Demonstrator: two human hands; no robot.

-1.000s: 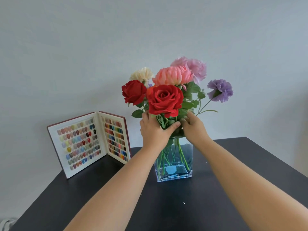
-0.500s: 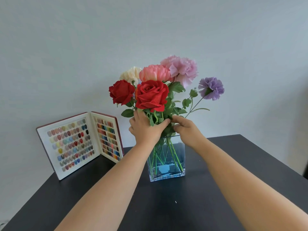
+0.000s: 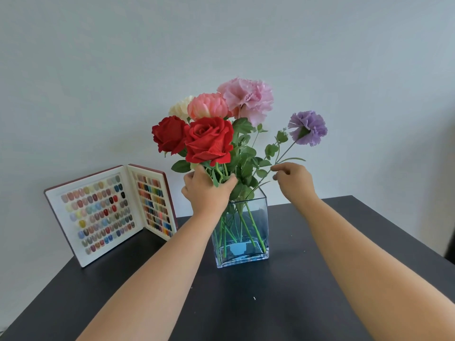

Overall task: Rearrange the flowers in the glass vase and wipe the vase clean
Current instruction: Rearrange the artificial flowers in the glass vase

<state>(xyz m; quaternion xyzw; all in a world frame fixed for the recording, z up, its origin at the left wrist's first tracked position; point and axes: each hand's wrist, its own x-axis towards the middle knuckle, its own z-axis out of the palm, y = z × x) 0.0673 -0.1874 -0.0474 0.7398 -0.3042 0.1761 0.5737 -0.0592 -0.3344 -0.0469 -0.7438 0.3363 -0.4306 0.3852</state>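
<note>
Fingers [image 3: 222, 183] clasp stems [image 3: 219, 172] above vase rim [image 3: 248, 200]

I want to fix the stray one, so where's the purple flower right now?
In the head view, the purple flower leans out right of the bunch, above the right hand, well clear of the pink flower.

Red roses [image 3: 194, 140], purple carnation [image 3: 308, 127] — black table [image 3: 270, 303]

Setting: likely a nail salon or home beauty corner. Evidence: open nail-colour swatch book [image 3: 110, 214] standing on a dark table [image 3: 246, 303]. Backdrop: plain pale wall [image 3: 98, 70].
</note>
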